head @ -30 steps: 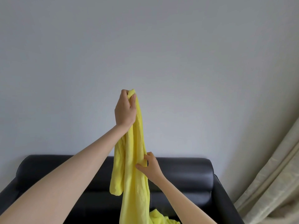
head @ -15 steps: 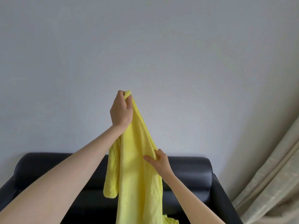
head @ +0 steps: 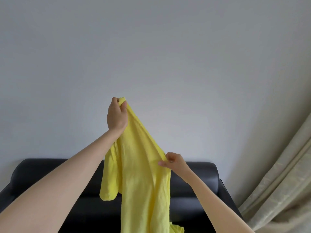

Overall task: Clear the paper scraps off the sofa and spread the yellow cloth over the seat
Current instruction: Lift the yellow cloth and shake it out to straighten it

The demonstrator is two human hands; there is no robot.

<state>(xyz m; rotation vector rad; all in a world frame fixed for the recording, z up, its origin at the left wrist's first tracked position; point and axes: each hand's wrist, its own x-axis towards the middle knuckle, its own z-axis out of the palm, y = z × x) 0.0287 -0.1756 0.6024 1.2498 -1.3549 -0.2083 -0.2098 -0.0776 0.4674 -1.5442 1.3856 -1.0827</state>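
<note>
Two hands hold the yellow cloth (head: 143, 182) up: right hand (head: 175, 163) pinches its right edge nearer, left hand (head: 117, 115) grips the top corner. Behind, black sofa (head: 202, 187); no scraps visible, seat mostly hidden. Spreading not yet done.

2 bare forearms in view, no sleeves visible up to frame edge. Left hand (head: 117, 117): bare, no glove, no ring, no watch or band at wrist. Right hand (head: 175, 163): bare, no glove, no jewellery seen; short plain fingernails, unpainted. No markings visible on either arm.
</note>
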